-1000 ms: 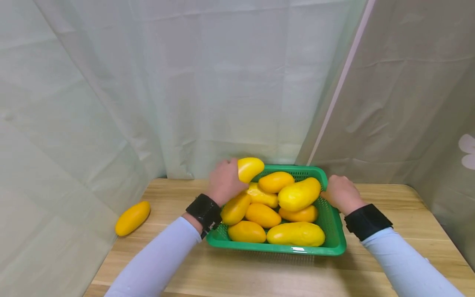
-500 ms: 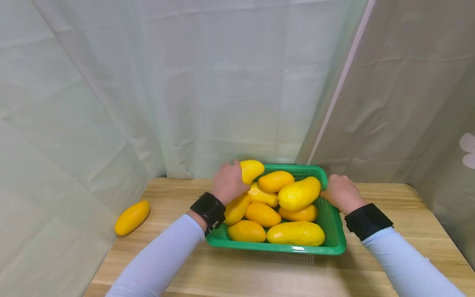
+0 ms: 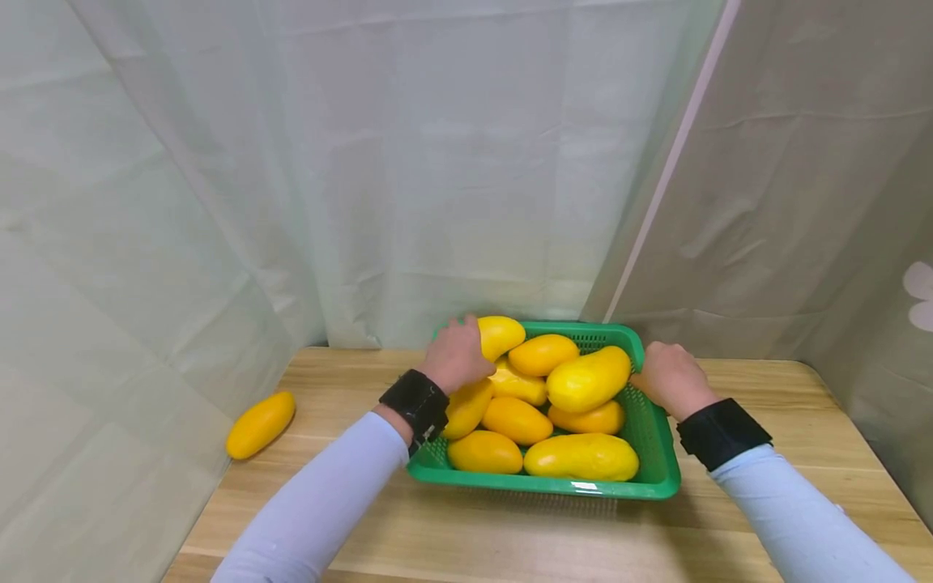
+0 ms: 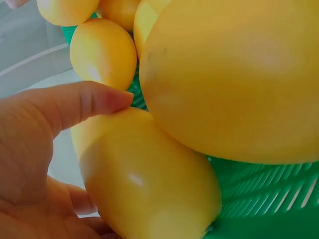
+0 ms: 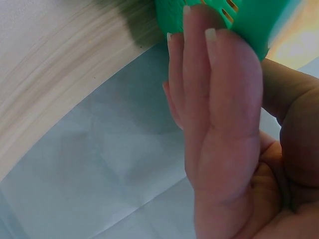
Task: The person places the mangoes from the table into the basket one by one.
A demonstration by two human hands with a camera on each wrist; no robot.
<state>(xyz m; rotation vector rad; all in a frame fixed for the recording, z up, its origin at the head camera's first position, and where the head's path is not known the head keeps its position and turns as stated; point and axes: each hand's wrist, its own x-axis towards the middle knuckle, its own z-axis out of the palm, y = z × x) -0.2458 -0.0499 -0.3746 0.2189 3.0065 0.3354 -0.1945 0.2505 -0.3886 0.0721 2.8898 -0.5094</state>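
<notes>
My left hand [image 3: 455, 355] grips a yellow mango [image 3: 501, 336] at the back left of a green slotted plastic basket [image 3: 539, 484]. In the left wrist view the thumb [image 4: 94, 103] lies along the top of this mango and other fingers curl under it, partly hidden. Several more yellow fruits fill the basket, among them a large long one [image 3: 589, 379] on top at the right and another [image 3: 581, 458] along the front. My right hand [image 3: 674, 379] holds the basket's right rim. Its fingers [image 5: 232, 94] press the outer wall, with the thumb on the inner side.
A single yellow fruit [image 3: 261, 425] lies on the wooden table [image 3: 510, 542], left of the basket, near the table's left edge. Pale cloth curtains [image 3: 466, 162] hang close behind the basket and along both sides.
My left hand has shifted slightly right and down, bringing the mango lower onto the back left of the pile. The right hand and the basket stay in place.
</notes>
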